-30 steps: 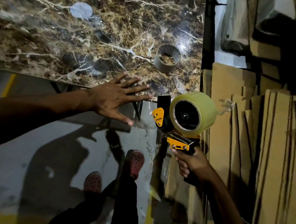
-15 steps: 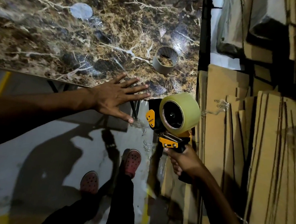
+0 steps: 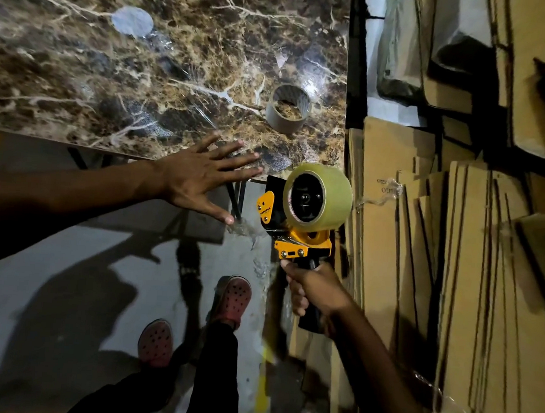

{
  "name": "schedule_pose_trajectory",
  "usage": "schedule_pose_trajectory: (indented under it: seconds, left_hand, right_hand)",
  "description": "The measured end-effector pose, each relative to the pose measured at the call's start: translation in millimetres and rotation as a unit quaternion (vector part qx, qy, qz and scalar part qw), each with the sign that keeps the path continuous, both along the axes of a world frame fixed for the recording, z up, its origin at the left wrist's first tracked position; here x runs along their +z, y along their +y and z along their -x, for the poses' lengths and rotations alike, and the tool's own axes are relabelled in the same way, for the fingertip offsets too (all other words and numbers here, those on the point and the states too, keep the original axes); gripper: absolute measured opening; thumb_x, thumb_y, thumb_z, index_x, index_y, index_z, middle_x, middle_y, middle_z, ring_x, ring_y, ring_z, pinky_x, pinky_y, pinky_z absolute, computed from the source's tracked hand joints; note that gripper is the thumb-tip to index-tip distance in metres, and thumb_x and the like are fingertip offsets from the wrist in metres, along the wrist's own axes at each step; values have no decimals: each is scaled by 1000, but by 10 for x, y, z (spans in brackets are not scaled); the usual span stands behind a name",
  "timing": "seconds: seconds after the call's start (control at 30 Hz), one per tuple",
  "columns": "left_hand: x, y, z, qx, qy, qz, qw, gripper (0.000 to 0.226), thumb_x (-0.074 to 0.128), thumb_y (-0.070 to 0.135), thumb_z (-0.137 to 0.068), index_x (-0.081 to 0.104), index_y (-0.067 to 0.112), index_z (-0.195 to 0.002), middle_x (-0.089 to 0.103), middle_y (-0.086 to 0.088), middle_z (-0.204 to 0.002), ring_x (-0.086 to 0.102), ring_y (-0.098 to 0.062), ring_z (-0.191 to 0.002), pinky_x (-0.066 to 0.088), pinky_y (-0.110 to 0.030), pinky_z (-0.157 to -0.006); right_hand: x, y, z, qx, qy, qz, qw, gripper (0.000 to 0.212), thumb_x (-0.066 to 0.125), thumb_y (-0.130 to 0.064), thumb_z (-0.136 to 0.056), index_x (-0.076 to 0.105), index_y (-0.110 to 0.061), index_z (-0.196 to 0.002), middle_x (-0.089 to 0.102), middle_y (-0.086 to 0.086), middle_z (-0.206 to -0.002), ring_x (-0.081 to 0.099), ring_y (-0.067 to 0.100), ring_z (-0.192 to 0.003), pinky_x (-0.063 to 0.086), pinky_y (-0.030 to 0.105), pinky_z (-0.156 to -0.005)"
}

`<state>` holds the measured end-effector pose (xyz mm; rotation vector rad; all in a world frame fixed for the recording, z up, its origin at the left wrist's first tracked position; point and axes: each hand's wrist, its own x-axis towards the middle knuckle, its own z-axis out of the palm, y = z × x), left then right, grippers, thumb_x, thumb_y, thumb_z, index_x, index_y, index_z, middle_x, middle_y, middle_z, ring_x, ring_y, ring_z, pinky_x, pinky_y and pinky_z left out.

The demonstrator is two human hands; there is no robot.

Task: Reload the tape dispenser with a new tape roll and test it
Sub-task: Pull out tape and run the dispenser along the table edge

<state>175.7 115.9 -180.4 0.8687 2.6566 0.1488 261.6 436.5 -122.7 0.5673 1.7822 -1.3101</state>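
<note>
**Head view: loaded dispenser drawn back toward the table corner**

In the head view my right hand (image 3: 315, 288) is closed around the black handle of the tape dispenser (image 3: 298, 227), and the new tape roll (image 3: 325, 197) sits on its hub, just off the near right corner of the table (image 3: 80, 73). Compared with a second ago, the dispenser has come leftward, away from the stacked cardboard (image 3: 390, 214) and closer to the table edge. My left hand (image 3: 202, 179) has barely moved: it lies open and flat, fingers spread, on the table's near edge. The empty core (image 3: 289, 109) stands on the table as before, well apart from both hands.

I judge the reload done and the test under way or just finished, since a wispy clear strand clings to the cardboard beside the roll.

What I cannot make out: whether that strand is still joined to the roll, where the free tape end runs, and the cutter blade, which is hidden behind the black guard. A crumpled clear scrap near my left thumb is too faint to identify. The lighting is dim.
</note>
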Motion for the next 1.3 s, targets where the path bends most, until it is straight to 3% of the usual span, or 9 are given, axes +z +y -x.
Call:
schedule_pose_trajectory:
  seconds: [0.37,0.63,0.93,1.3]
  left_hand:
    - [20,-4,0,3,-12,-1,1000,117,2,111,-67,-26,49,-163,-22,7,-179,-24,-27,-165,-20,-59,-132]
    - [26,6,-1,4,-14,-1,1000,120,-4,112,-62,-26,49,-162,-23,8,-178,-22,-27,-166,-17,-60,-132]
    - [-31,-21,8,0,3,-8,1000,120,4,111,-68,-21,47,-166,-18,5,-181,-19,-32,-167,-18,-60,-132]
    - [-2,-16,11,-1,-9,-5,1000,122,3,111,-65,-22,47,-166,-23,7,-179,-22,-29,-166,-20,-59,-131]
  right_hand:
    - [17,-198,-287,-76,0,25,997,40,69,-26,-99,55,-7,-66,37,6,-46,31,18,-35,31,26,-41]
    - [-8,-130,-365,-36,-13,-46,998,37,67,-23,-101,51,-5,-73,38,4,-44,33,18,-34,30,25,-41]
    - [-132,-244,-374,-91,-8,26,995,43,65,-22,-101,52,-11,-62,36,5,-45,33,17,-31,33,23,-41]
    - [-292,5,-250,30,18,-87,996,34,69,-29,-98,52,-13,-74,39,-1,-47,31,15,-35,26,27,-43]
